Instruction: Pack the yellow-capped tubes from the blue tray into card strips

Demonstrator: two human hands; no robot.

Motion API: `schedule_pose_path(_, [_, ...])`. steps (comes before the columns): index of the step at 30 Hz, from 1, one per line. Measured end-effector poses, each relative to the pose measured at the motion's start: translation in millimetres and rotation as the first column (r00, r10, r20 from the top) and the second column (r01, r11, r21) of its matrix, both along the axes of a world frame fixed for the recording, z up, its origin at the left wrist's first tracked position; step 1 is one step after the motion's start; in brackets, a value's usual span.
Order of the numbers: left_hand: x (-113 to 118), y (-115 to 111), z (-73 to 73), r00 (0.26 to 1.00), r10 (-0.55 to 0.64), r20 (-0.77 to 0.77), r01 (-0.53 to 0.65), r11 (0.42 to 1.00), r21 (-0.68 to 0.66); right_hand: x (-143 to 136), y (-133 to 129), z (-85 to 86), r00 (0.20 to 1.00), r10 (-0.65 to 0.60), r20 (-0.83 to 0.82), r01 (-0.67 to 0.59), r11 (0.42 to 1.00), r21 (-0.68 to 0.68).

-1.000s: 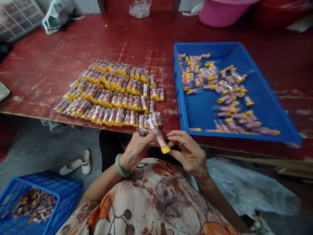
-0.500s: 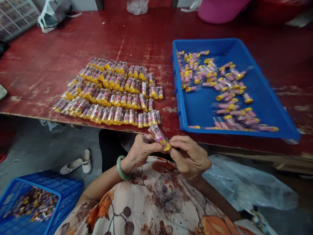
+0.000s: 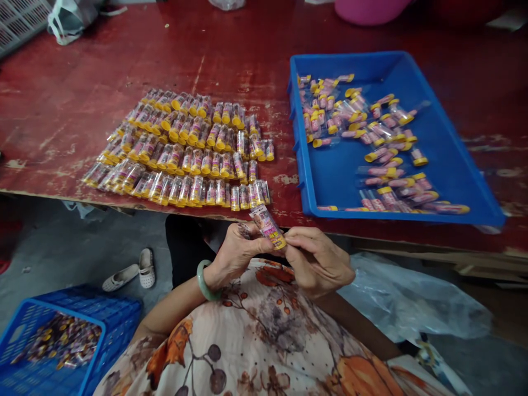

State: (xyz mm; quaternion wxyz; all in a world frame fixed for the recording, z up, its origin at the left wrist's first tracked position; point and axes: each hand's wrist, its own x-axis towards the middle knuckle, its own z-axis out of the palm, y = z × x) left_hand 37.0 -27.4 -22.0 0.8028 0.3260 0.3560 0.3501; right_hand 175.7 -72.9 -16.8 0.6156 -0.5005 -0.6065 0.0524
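Between my two hands, just off the table's front edge, is a small clear tube (image 3: 268, 227) with a yellow base and a printed purple wrapper. My left hand (image 3: 235, 247) is closed on its lower side, thumb against the yellow end, and another bit of printed film shows behind the fingers. My right hand (image 3: 319, 258) pinches the tube's yellow end between thumb and fingertips. Rows of similar wrapped tubes (image 3: 196, 190) lie on the table beyond my left hand. Past my right hand, a blue tray (image 3: 338, 181) holds loose tubes (image 3: 388, 135) with pink contents and yellow caps.
The worn red table (image 3: 243, 49) spans the view. Below left stands a blue crate (image 3: 119, 313) holding many tubes, near white clogs (image 3: 146, 268). Clear plastic sheeting (image 3: 416, 297) lies below right. A pink tub (image 3: 371, 10) and a pale bag (image 3: 72, 19) sit at the back.
The view has tilted down slightly, so the table and tray appear higher. Both hands keep the same grip on the tube, which has barely turned.
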Motion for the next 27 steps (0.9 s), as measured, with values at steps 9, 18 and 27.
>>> schedule_pose_path(9, [2.0,-1.5,-0.5,1.000,-0.014,0.015,0.015,1.000,-0.006,-0.7,-1.7,-1.8,1.000,-0.004,-0.002,0.004,1.000,0.006])
schedule_pose_path(18, [0.4,-1.0,1.3,0.999,-0.040,0.016,0.040,0.999,-0.008,-2.0,-2.5,0.9,0.999,-0.032,0.030,0.032,0.999,0.007])
schedule_pose_path(27, [0.7,-1.6,4.5,0.996,-0.091,0.012,0.092,0.994,-0.064,1.6,-6.6,-13.3,0.986,-0.085,0.146,0.081,0.996,0.038])
